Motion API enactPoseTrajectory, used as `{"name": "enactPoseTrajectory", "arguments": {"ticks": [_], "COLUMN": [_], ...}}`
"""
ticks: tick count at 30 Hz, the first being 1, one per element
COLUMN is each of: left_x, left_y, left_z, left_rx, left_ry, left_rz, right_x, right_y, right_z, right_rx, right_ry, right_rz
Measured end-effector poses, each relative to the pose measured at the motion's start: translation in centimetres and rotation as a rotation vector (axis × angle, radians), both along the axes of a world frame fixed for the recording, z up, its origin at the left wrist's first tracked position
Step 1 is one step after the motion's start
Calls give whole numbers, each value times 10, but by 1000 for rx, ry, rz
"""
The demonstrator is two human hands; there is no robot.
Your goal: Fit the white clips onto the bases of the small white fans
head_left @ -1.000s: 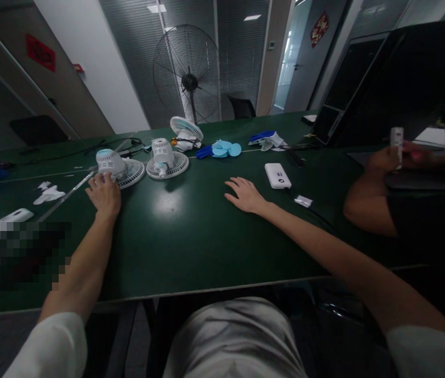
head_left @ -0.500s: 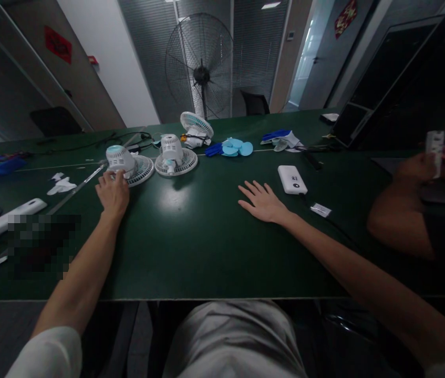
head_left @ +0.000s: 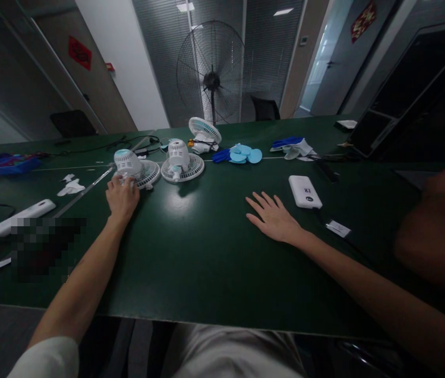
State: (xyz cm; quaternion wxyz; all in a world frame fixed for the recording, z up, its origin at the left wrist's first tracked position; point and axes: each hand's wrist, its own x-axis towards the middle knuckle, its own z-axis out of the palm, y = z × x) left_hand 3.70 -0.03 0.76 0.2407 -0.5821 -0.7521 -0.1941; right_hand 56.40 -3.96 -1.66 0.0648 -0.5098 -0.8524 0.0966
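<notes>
My left hand (head_left: 123, 199) reaches to a small white desk fan (head_left: 128, 164) on the left, its fingers curled around the near part of the body. That fan lies with its grille on the table, and my fingers hide part of it. Right beside it is a second white fan (head_left: 178, 152), also grille down. My right hand (head_left: 274, 216) rests flat on the green table (head_left: 190, 262), fingers spread, holding nothing. Nearest to it is a white power bank (head_left: 304, 191) with a dark cable plugged in.
Behind stand a third small fan (head_left: 204, 134), light-blue discs (head_left: 246, 153) and blue-and-white gloves (head_left: 293, 147). On the left lie a white oblong device (head_left: 25, 217), white scraps (head_left: 71, 187) and a blue tray (head_left: 13, 164). At right, a co-worker's arm (head_left: 435, 236) rests by the table.
The view has shifted, so everything on the table sits slightly further right and lower. My left hand stays at the fan, its fingers slightly shifted. My right hand stays flat.
</notes>
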Motion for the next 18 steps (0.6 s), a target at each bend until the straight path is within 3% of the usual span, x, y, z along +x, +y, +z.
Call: {"name": "enactPoseTrajectory", "arguments": {"ticks": [18], "left_x": [-3], "left_y": [13], "left_z": [-5], "left_rx": [-12], "left_ry": [-122], "left_rz": [15], "right_x": [-2], "right_y": [-4], "right_z": [4], "right_rx": [9], "right_ry": [23], "right_rz": [-2]}}
